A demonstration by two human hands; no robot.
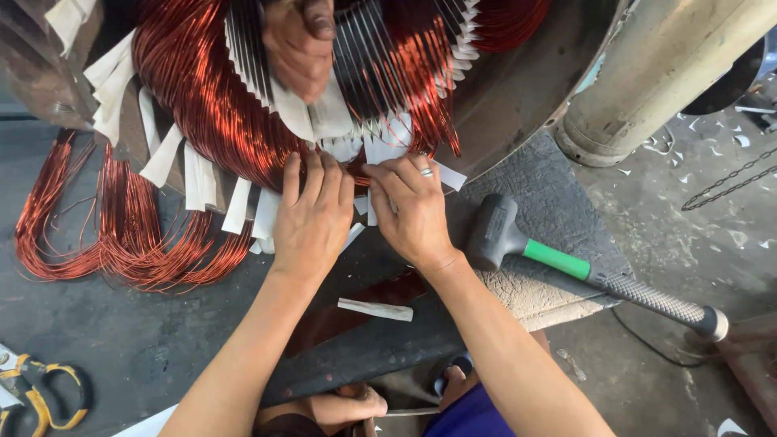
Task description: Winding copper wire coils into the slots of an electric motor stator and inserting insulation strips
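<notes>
Both of my arms are reaching up from the bottom of the view toward a big motor shell full of shiny red copper wire. My left hand is lying flat, with its fingers close together, and the tips are pressing on the wire and the white paper strips at the bottom edge of the shell. My right hand is sitting just beside it, wearing a ring, and its fingers are pinching one of those white strips. Someone else's hand is coming down from the top and touching the wire and paper inside the shell.

More loops of copper wire are hanging out to the left. One loose white strip is lying on the dark mat below my wrists. A black mallet with a green neck is resting on the mat to my right. Yellow-handled scissors are lying on the floor at the bottom left. A chain is lying on the floor at the right.
</notes>
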